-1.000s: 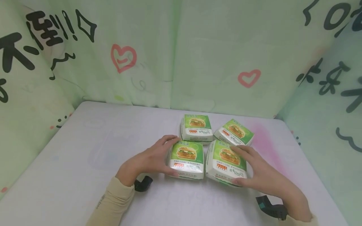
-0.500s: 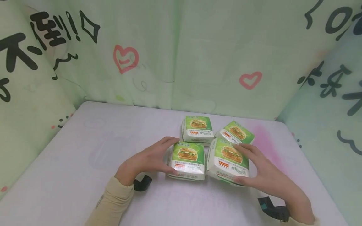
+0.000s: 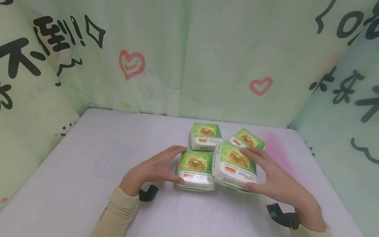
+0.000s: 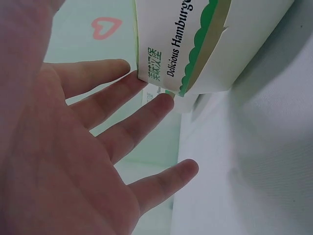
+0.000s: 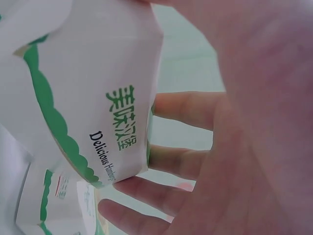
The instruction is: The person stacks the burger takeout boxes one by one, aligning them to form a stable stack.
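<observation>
Near-left burger box [image 3: 196, 167] (green-white) flat; near-right burger box [image 3: 235, 161], matching, askew beside it.

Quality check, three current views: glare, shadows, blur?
Head: slight glare on front-left box, soft shadow on table, small print unreadable. Left wrist: dim, left hand shaded, box lettering legible. Right wrist: dim, right hand soft toward the wrist, held box lettering legible.

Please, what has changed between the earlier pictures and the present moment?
The right hand has lifted the front right square green-and-white cardboard burger box a little and moved it slightly left; in the head view it now overlaps the edge of the matching front left box. Nothing was newly gripped or released. The left hand, front left box, back left box and back right box stayed in place.
</observation>
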`<state>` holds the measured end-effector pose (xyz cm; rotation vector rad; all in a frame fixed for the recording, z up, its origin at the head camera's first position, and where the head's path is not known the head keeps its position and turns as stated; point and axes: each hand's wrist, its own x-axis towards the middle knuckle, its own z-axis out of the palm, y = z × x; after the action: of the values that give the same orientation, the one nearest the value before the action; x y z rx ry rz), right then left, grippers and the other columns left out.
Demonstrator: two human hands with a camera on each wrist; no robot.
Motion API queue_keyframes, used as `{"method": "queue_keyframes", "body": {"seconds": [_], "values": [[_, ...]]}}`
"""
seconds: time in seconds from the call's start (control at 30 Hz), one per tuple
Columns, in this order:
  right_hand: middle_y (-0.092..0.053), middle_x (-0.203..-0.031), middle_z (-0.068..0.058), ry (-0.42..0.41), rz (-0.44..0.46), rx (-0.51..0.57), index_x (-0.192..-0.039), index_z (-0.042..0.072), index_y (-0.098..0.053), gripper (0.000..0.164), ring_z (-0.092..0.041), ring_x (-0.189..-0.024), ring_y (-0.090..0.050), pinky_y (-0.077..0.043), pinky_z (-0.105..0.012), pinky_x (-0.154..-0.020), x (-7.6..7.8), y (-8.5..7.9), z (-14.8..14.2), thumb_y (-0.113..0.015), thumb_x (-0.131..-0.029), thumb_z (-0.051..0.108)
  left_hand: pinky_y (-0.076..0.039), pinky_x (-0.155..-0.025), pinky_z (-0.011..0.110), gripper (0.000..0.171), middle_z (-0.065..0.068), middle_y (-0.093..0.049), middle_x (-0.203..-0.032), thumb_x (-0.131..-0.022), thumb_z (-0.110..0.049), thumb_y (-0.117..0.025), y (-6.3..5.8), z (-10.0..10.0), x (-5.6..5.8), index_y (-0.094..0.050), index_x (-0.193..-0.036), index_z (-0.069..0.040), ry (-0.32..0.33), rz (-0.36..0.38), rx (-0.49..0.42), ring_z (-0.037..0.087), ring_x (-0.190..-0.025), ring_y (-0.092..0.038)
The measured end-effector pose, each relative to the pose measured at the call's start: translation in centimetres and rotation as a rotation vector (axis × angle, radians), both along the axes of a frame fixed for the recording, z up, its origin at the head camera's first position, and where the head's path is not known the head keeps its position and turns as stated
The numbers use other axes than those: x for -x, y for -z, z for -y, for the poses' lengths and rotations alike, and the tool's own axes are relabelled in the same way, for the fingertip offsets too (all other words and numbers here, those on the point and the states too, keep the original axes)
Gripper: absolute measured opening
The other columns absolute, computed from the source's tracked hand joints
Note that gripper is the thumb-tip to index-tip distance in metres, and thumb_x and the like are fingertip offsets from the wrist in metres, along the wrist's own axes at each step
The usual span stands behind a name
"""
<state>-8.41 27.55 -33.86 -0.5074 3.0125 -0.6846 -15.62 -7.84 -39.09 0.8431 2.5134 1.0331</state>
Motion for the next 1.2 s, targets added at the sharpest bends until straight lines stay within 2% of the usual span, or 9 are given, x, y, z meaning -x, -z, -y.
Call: {"method": "queue_keyframes", "body": {"seconds": [0.27, 0.43, 0.7, 0.93, 1.2], "values": [[-0.031, -0.157, -0.009, -0.043, 0.003, 0.033, -0.153, 0.030, -0.036, 0.093, -0.037, -0.137, -0.036, -0.045, -0.065, -0.098, 0.6, -0.7, 1.3, -0.079, -0.076, 0.056, -0.034, -0.118, 0.049, 0.104, 0.003, -0.036, -0.157, -0.069, -0.049, -0.087, 0.0, 0.0, -0.1, -0.035, -0.153, -0.015, -0.004, -0.010, 0.010, 0.025, -0.145, -0.036], [-0.030, -0.157, -0.007, -0.068, -0.001, 0.051, -0.153, 0.030, -0.037, 0.091, -0.035, -0.137, -0.037, -0.045, -0.060, -0.099, 0.9, -0.9, 2.1, -0.080, -0.076, 0.055, -0.034, -0.118, 0.049, 0.105, 0.003, -0.035, -0.158, -0.069, -0.049, -0.087, 0.0, -0.1, -0.1, -0.034, -0.154, -0.015, -0.007, -0.004, 0.005, 0.025, -0.146, -0.035], [-0.030, -0.158, -0.004, -0.106, 0.011, 0.091, -0.152, 0.031, -0.037, 0.089, -0.033, -0.141, -0.034, -0.042, -0.059, -0.103, 1.5, -0.4, 3.3, -0.080, -0.077, 0.054, -0.034, -0.118, 0.048, 0.106, -0.001, -0.033, -0.159, -0.069, -0.050, -0.087, 0.1, -0.4, -0.2, -0.032, -0.155, -0.021, -0.034, 0.019, 0.030, 0.023, -0.146, -0.034], [-0.032, -0.156, -0.002, -0.142, -0.053, 0.088, -0.152, 0.026, -0.038, 0.091, -0.029, -0.141, -0.033, -0.041, -0.058, -0.105, 1.7, 0.2, 4.1, -0.081, -0.077, 0.051, -0.036, -0.117, 0.048, 0.106, 0.001, -0.036, -0.157, -0.069, -0.047, -0.088, 0.1, -0.7, -0.1, -0.032, -0.155, -0.017, -0.030, 0.006, 0.023, 0.023, -0.146, -0.035], [-0.032, -0.156, 0.001, -0.180, -0.107, 0.130, -0.154, 0.030, -0.034, 0.093, -0.026, -0.143, -0.030, -0.039, -0.058, -0.107, 2.0, 0.8, 5.0, -0.082, -0.077, 0.049, -0.035, -0.118, 0.048, 0.105, -0.001, -0.036, -0.157, -0.069, -0.042, -0.089, 0.0, -0.7, -0.2, -0.032, -0.155, -0.018, -0.030, 0.037, 0.003, 0.022, -0.146, -0.035]]}}
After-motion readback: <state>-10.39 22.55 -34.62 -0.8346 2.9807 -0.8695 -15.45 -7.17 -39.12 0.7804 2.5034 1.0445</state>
